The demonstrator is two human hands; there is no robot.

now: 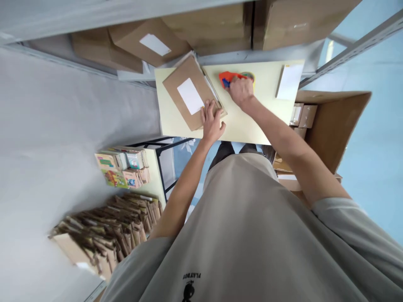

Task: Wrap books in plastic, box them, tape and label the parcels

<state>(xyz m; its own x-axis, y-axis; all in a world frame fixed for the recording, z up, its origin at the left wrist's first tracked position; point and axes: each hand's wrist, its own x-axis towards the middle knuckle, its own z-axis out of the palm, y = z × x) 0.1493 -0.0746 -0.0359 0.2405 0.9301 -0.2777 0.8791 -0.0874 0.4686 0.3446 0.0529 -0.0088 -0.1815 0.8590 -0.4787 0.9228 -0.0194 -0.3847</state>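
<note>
My left hand (pixel 212 119) lies with spread fingers on the near right corner of a flat cardboard box (pixel 176 86) that bears a white label (pixel 190 96). The box sits at an angle on the cream table (pixel 252 121). To the right of it, my right hand (pixel 241 89) is wrapped round an orange tape dispenser (pixel 227 76) with a blue part. A roll of tape with a yellow rim (pixel 253 80) shows at its far end. My fingers hide the dispenser's handle.
A white pad (pixel 290 82) lies at the table's right end. Cardboard boxes (pixel 208 27) stand on the shelf behind. An open carton (pixel 338 121) is at right. Books (pixel 122 165) and stacked folded cardboard (pixel 110 228) are at lower left.
</note>
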